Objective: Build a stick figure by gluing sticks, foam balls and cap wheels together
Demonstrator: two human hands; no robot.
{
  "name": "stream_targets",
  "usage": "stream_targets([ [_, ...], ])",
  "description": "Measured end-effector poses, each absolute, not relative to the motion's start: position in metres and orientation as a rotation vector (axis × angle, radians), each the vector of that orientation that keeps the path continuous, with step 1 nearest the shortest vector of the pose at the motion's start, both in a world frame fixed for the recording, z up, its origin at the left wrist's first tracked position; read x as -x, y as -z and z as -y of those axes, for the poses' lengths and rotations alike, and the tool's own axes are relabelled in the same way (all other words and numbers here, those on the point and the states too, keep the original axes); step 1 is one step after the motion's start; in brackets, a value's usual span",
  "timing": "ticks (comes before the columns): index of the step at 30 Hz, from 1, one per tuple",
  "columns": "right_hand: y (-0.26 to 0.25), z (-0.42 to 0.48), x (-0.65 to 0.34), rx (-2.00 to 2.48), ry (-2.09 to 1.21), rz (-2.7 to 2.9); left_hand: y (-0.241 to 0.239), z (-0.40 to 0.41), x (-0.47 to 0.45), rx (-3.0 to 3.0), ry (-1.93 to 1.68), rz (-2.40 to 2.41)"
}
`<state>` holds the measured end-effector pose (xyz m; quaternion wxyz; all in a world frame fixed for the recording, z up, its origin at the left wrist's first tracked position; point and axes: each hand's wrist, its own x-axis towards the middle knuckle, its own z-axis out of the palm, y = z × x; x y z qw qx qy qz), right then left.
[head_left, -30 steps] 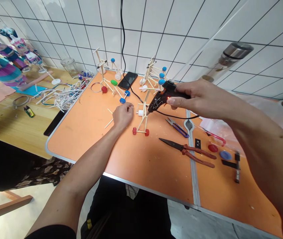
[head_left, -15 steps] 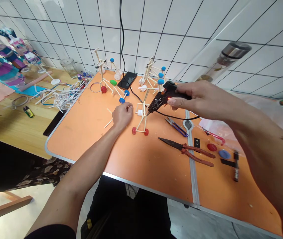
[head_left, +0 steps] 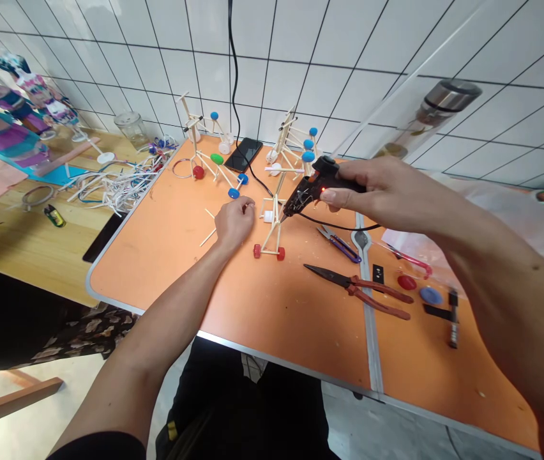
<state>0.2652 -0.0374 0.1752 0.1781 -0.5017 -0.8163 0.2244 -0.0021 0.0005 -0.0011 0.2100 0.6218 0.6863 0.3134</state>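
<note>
My right hand grips a black hot glue gun with a small red light on; its nozzle touches the wooden stick model that stands on red bottle-cap wheels on the orange table. My left hand rests on the table just left of the model, fingers curled together near a white cap on the model's side; what they pinch, if anything, is too small to see.
Red-handled pliers, small scissors, loose red and blue caps and black parts lie to the right. More stick models, a phone and a black cable stand at the back. White strips litter the wooden bench on the left.
</note>
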Motion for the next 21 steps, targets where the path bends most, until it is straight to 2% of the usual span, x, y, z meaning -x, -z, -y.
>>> stream_targets([
  [11,-0.1714,0.0387,-0.2662,1.419,-0.649,2.299,0.0018,-0.0016,0.0024,-1.726,-0.885,-1.9],
  [21,-0.1682,0.0467,-0.2732,1.47,-0.809,2.23,0.0024,-0.002,0.0027,-1.747,-0.879,-1.909],
])
